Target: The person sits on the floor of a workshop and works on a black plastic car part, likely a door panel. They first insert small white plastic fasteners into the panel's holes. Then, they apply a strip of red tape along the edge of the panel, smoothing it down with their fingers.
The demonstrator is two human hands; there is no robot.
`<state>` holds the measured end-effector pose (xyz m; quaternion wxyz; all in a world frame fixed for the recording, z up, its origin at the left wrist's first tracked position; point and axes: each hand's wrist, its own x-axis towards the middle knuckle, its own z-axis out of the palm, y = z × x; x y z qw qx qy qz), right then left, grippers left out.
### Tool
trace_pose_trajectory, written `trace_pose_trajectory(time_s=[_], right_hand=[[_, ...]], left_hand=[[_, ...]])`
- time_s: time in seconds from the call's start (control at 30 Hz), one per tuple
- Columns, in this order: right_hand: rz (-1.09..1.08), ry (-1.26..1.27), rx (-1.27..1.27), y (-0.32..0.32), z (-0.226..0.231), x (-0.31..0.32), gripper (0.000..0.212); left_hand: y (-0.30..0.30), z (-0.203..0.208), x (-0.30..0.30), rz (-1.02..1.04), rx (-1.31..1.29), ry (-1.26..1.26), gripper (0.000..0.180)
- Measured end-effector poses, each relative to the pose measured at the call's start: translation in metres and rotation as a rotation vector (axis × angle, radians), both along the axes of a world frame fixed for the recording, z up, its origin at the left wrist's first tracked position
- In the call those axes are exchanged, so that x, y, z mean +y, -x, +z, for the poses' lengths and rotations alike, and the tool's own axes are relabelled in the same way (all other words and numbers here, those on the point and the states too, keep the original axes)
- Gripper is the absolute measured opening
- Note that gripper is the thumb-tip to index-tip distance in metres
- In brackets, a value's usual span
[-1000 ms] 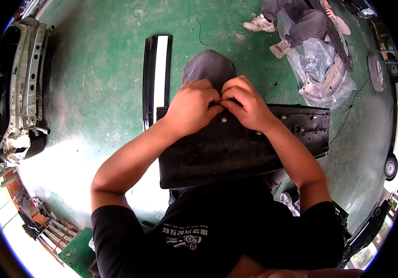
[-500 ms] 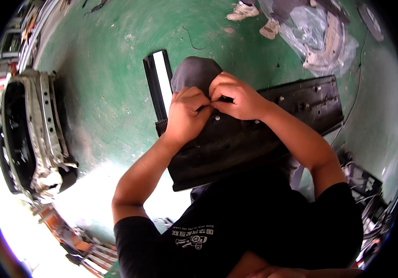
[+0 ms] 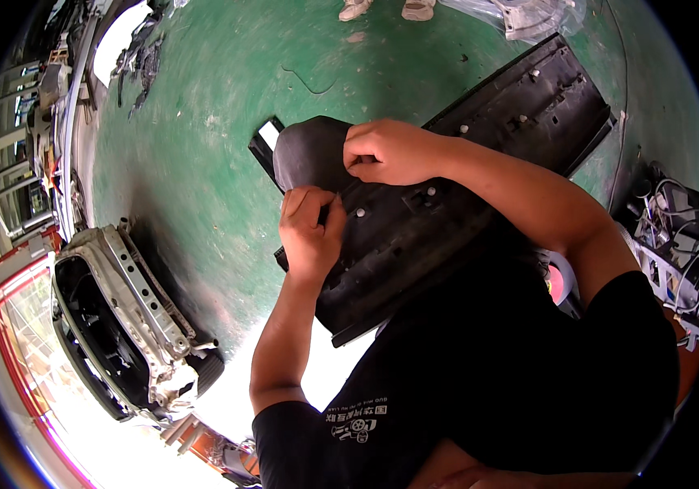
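A long black plastic panel (image 3: 447,220), like a car trim part, lies slanted across my lap with its far end toward the upper right. Several small white clips (image 3: 432,191) dot its surface. My left hand (image 3: 312,232) is over the panel's left end, fingers curled and thumb drawn in. Closed in a pinch, my right hand (image 3: 392,153) is at the panel's far edge. Whatever either hand holds is hidden or too small to name. Beside them bulges a dark grey rounded shape (image 3: 310,151), like a trousered knee. Behind it a black piece with a white strip (image 3: 269,135) sticks out.
A stripped car body section (image 3: 129,318) stands on the green floor (image 3: 211,147) at the left. Another person's shoes (image 3: 419,10) and plastic-wrapped parts (image 3: 520,15) are at the top. Cables and metal parts (image 3: 675,244) lie at the right; a thin wire (image 3: 309,85) is ahead.
My hands, which met at the fingertips, have moved apart, the left one nearer me. The view has turned, so the panel and surroundings appear shifted and more tilted.
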<state>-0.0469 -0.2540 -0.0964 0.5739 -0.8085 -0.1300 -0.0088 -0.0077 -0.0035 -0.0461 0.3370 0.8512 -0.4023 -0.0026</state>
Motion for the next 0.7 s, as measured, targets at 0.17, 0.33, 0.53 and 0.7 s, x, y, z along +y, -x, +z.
trace_pose_trajectory(time_s=[0.17,0.33,0.53,0.7], right_hand=[[0.007,0.041,-0.015,0.003,0.003,0.004,0.013],[0.076,0.127,-0.173,0.001,-0.002,0.018,0.02],[0.165,0.088,0.0,-0.007,0.007,0.023,0.014],[0.117,0.074,-0.131,-0.008,0.001,0.03,0.01]], left_hand=[[0.0,0.0,-0.001,0.002,-0.009,-0.048,0.014],[0.001,0.001,0.003,0.016,0.074,-0.05,0.016],[0.001,0.0,0.006,0.01,0.059,0.003,0.011],[0.001,0.007,0.005,0.089,0.228,0.025,0.01]])
